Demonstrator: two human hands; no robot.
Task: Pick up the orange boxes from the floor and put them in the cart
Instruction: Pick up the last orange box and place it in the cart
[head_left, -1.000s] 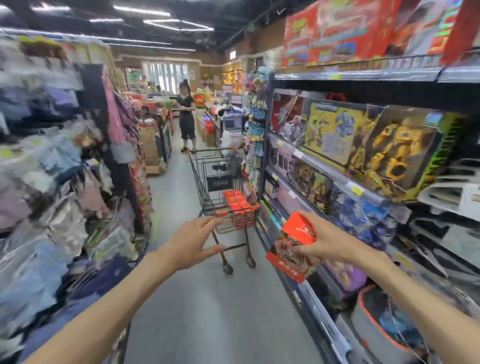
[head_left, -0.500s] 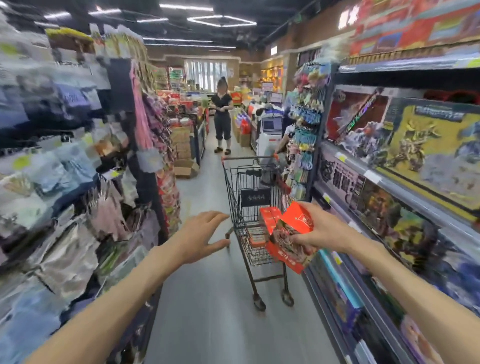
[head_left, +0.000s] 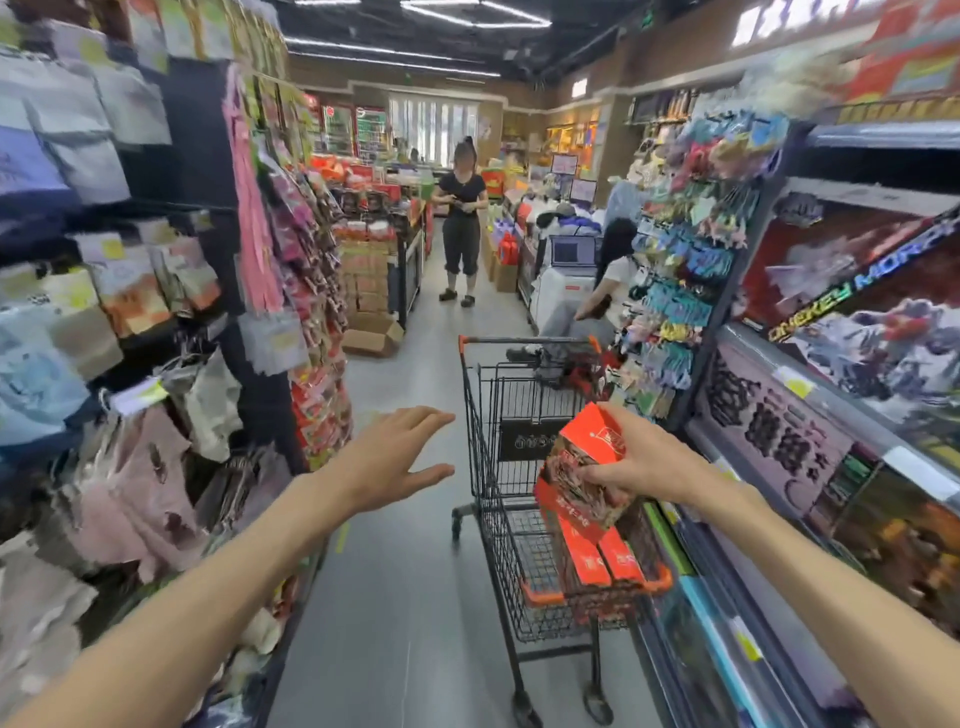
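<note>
My right hand (head_left: 641, 460) grips an orange box (head_left: 582, 467) and holds it tilted over the basket of a black wire shopping cart (head_left: 485, 457) with orange corners. Two more orange boxes (head_left: 602, 556) lie flat inside the cart, right under the held one. My left hand (head_left: 392, 457) hovers empty, fingers spread, just left of the cart's rim and apart from it.
The cart stands close to the toy shelves (head_left: 831, 415) on the right. Racks of hanging packets (head_left: 156, 364) line the left side. A person in black (head_left: 462, 223) stands further down the aisle, another sits by a checkout counter (head_left: 566, 280). An open cardboard box (head_left: 371, 335) lies on the floor.
I have walked up to the cart, which now fills the near view. My right hand has carried the orange box from in front of the shelves to above the cart's basket.
</note>
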